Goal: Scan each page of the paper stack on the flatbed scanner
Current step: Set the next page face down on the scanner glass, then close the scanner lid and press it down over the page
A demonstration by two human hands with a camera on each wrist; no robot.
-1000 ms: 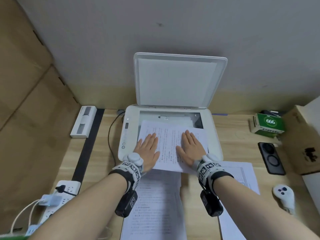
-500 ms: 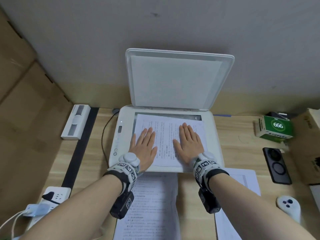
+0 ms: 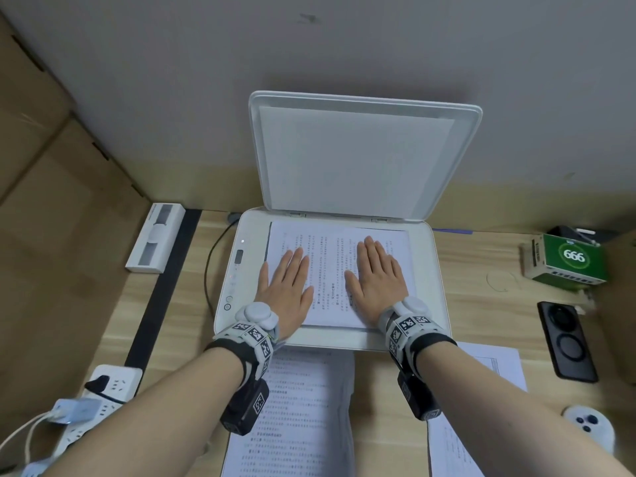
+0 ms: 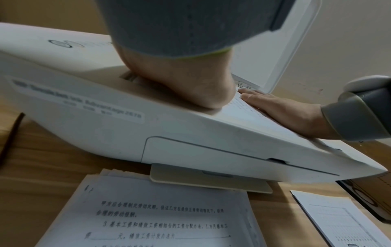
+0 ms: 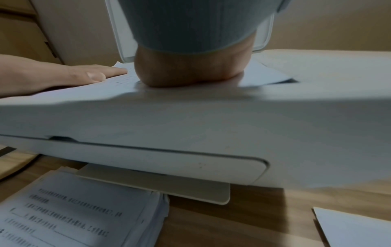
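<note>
— Since both wrist cameras sit low at the desk edge, what do they hide?
— Most of each hand. In the left wrist view a grey cuff covers the left hand (image 4: 184, 83) down to its heel; the fingers are out of sight. The right wrist view is the same for the right hand (image 5: 190, 70).
— And from the head?
— Both lie flat, fingers straight and together, palms down on the printed page (image 3: 330, 270), gripping nothing. That page covers nearly all the glass of the flatbed scanner (image 3: 426, 270), whose lid (image 3: 358, 156) stands raised against the wall.
— Can the text be read?
— Chinese print, too small from above. On the paper stack (image 4: 160, 215), lying near the scanner's front with its far edge under the output tray, one line starts with "3." and has blanks. The scanner's side label is blurred.
— Anything else legible?
— A green box (image 3: 568, 259) far right reads "666". A second sheet (image 3: 495, 370) at near right is cut off by the right forearm.
</note>
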